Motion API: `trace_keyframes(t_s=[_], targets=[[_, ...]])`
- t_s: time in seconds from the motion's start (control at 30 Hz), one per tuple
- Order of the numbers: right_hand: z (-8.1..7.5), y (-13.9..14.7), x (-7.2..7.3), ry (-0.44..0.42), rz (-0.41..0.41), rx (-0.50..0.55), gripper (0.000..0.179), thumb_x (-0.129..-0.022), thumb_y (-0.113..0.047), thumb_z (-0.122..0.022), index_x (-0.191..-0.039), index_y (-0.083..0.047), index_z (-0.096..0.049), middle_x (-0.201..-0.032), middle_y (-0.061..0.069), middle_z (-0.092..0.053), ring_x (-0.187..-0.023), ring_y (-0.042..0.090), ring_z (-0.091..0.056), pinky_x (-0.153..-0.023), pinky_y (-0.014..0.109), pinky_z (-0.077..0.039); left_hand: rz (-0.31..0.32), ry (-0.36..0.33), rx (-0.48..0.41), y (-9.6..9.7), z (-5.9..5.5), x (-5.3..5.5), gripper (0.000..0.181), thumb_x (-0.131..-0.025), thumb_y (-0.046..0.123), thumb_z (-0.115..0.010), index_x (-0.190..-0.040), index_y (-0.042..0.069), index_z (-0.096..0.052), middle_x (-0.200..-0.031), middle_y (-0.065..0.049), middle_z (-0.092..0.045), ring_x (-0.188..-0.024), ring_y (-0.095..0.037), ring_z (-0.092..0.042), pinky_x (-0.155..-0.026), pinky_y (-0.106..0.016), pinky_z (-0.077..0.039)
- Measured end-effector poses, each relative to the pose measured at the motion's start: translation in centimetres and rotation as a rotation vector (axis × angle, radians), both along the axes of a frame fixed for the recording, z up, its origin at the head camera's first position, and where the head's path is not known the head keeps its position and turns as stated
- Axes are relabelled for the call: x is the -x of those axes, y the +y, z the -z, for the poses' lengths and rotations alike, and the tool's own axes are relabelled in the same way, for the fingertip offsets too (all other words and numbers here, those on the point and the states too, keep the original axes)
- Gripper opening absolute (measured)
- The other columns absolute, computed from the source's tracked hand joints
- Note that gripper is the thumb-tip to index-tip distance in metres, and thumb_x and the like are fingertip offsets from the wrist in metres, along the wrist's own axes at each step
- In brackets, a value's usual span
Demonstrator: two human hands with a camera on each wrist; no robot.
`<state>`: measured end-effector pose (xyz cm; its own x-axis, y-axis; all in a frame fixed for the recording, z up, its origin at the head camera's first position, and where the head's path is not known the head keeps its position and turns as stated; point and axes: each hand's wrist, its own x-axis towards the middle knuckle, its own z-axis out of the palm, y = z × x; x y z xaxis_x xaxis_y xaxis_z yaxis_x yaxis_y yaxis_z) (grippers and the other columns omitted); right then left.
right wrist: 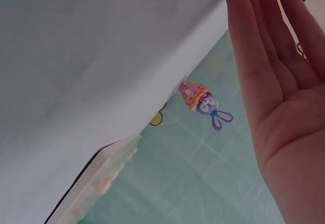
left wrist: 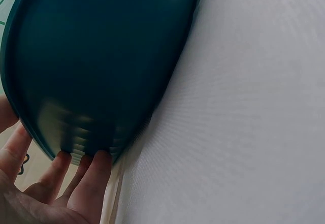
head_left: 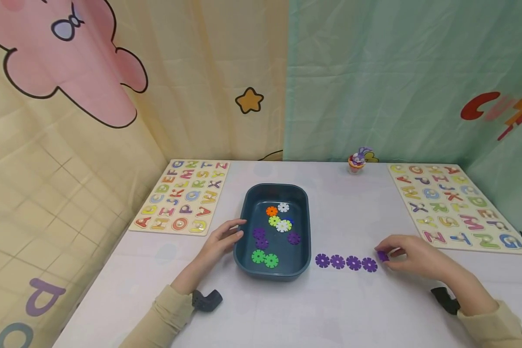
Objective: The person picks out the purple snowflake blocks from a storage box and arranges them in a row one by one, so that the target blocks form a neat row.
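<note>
From the head we see the right hand (head_left: 411,253) pinching a purple disc (head_left: 383,256), tilted, partly hidden, just right of a sideways row (head_left: 341,262); the left hand (head_left: 217,241) meets the bin (head_left: 282,249), lengthwise away from us. Left wrist: parted fingers (left wrist: 95,183) touch the bin. Right wrist: the disc is cropped.

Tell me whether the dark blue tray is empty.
Not empty: the tray has toothed discs inside, including two green discs and an orange disc.
</note>
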<state>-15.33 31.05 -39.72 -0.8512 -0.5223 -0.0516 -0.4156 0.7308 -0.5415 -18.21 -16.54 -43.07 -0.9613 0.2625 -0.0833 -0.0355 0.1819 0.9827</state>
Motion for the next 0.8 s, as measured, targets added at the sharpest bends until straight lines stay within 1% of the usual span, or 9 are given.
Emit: trace_keyframes(t_s=[0.13,0.43,0.67,0.8], targets=[[0.4,0.31,-0.31,0.034,-0.011,0.015,0.032,-0.079,-0.016,-0.075,-0.108,-0.008,-0.065,-0.103,0.002,-0.065,-0.091,0.008,-0.061,-0.075,0.028,-0.054,-0.002,-0.003,0.003,0.02,-0.02,0.02,0.044,-0.089,0.039,-0.062,-0.13,0.023,-0.054,-0.144,0.001,-0.04,-0.133,-0.028,-0.036,-0.101,-0.053,-0.036],[0.78,0.42,-0.75,0.055,0.022,-0.021,0.031,-0.076,-0.022,-0.077,-0.104,-0.012,-0.067,-0.1,-0.004,-0.065,-0.089,0.006,-0.06,-0.075,0.028,-0.053,-0.005,-0.004,0.005,0.03,0.0,0.03,0.044,-0.09,0.039,-0.061,-0.13,0.022,-0.054,-0.144,0.0,-0.041,-0.133,-0.029,-0.036,-0.101,-0.053,-0.035],[1.03,0.35,-0.96,0.109,0.008,-0.038,0.032,-0.075,-0.022,-0.079,-0.103,-0.011,-0.067,-0.099,-0.004,-0.066,-0.087,0.006,-0.059,-0.074,0.029,-0.052,-0.002,-0.005,0.001,0.03,0.0,0.06,0.045,-0.09,0.038,-0.061,-0.131,0.02,-0.053,-0.144,0.0,-0.041,-0.132,-0.029,-0.036,-0.101,-0.053,-0.035],[0.97,0.24,-1.04,0.106,0.03,-0.051,0.033,-0.074,-0.022,-0.079,-0.103,-0.012,-0.068,-0.099,-0.005,-0.066,-0.088,0.005,-0.059,-0.074,0.028,-0.052,-0.002,-0.003,0.001,0.08,-0.06,0.03,0.046,-0.09,0.037,-0.061,-0.132,0.019,-0.053,-0.144,-0.001,-0.041,-0.132,-0.029,-0.037,-0.101,-0.053,-0.035]])
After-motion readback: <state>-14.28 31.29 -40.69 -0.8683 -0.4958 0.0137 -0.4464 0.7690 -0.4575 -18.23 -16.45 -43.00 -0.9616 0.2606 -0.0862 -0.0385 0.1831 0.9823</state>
